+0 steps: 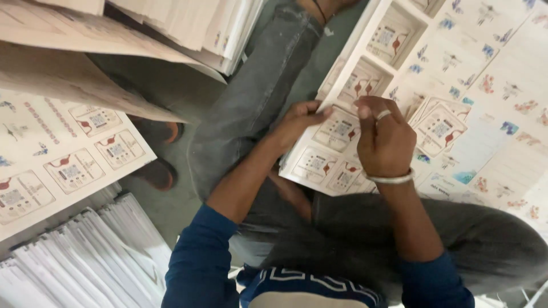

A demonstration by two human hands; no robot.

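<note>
On a grey floor among stacked printed sheets, two hands work a perforated card sheet.

Left hand and right hand pinch the sheet's top edge, fingers closed on it; white paper stacks lie nearby.

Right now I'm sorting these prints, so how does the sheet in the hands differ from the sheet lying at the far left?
The printed sheet in the hands is gripped at its upper edge by the left hand and right hand; the printed sheet at the left lies untouched. The held one rests over the person's lap, while the left one lies on stacked white sheets. Both are pale card printed with rows of small red-and-blue label panels.
</note>
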